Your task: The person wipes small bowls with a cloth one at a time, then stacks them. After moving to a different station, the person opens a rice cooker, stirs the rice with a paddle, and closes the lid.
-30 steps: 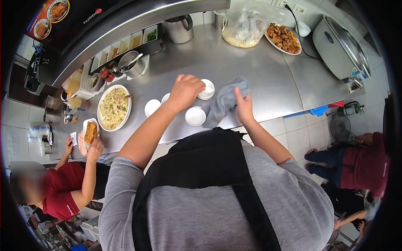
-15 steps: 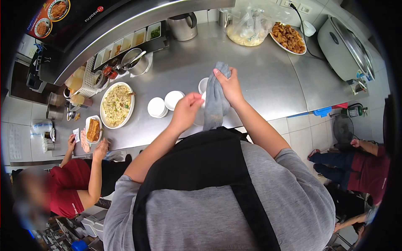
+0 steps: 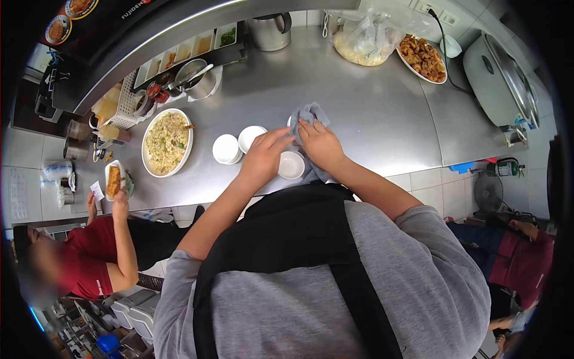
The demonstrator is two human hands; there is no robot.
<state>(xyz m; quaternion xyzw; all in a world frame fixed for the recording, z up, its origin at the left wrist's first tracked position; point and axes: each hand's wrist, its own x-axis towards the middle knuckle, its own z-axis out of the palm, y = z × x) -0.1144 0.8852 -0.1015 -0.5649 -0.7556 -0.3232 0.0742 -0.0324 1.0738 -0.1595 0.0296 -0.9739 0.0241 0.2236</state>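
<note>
A grey cloth (image 3: 312, 112) lies bunched over the counter, and my right hand (image 3: 323, 146) presses and grips it with bent fingers. Part of a white rim shows at the cloth's left edge; the rest is covered. My left hand (image 3: 262, 157) reaches toward the cloth with its fingers stretched out, and no held thing shows in it. Between my wrists sits a small white bowl (image 3: 291, 166), its open side up. Two groups of small white dishes stand left of my left hand: one stack (image 3: 226, 148) and another (image 3: 251, 137) partly behind the hand.
A platter of fried rice (image 3: 167, 143) stands to the left. Beyond are a topping rack (image 3: 185, 52), a metal pitcher (image 3: 270, 33), a plastic bag (image 3: 365, 45), a plate of browned food (image 3: 422, 58) and a rice cooker (image 3: 499, 78). A co-worker (image 3: 89, 251) at left holds a food tray (image 3: 113, 180).
My right hand has lowered the cloth from upright to bunched on the counter. A white bowl now shows between my wrists. The co-worker at left has lifted the food tray.
</note>
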